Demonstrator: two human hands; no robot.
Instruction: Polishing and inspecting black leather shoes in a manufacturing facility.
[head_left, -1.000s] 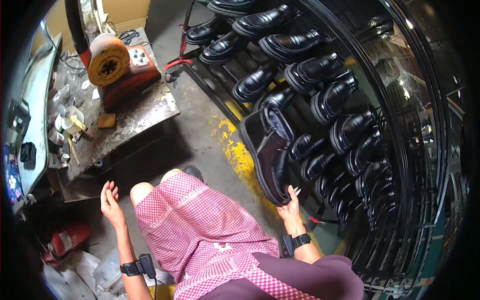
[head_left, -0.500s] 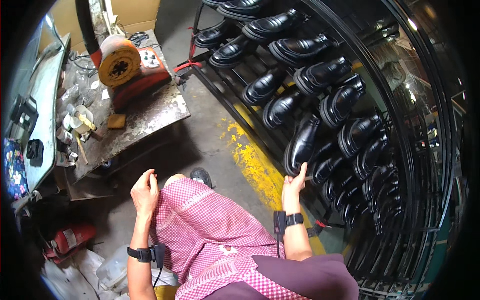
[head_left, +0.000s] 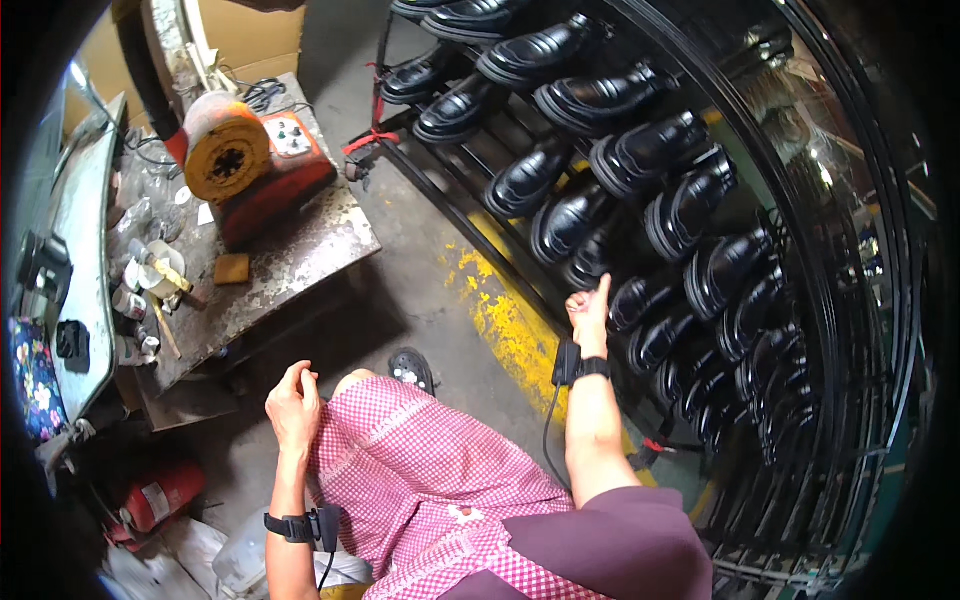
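Note:
My right hand (head_left: 588, 312) reaches out to the rack of black leather shoes, its fingers closed at the toe of one black shoe (head_left: 592, 256), thumb along the side. That shoe points toward me, between other shoes; its heel end is lost in shadow. Over my left thigh hangs my left hand (head_left: 293, 408), fingers loosely bent with a small gap at the tips and nothing visible in them. A pink checked apron (head_left: 420, 440) covers my lap. Each wrist wears a black strap with a small box and cable.
The metal shoe rack (head_left: 450, 195) holds several rows of shoes at the right. On the left, a worn workbench (head_left: 330, 235) carries an orange machine with a yellow wheel (head_left: 228, 160), cups and a sponge block (head_left: 232, 268). Below it stands a red fire extinguisher (head_left: 165, 495).
My right hand has moved farther away and up, and the shoe at it has gone deeper among the rack's shoes. The left hand stays nearly in place; the view has shifted slightly.

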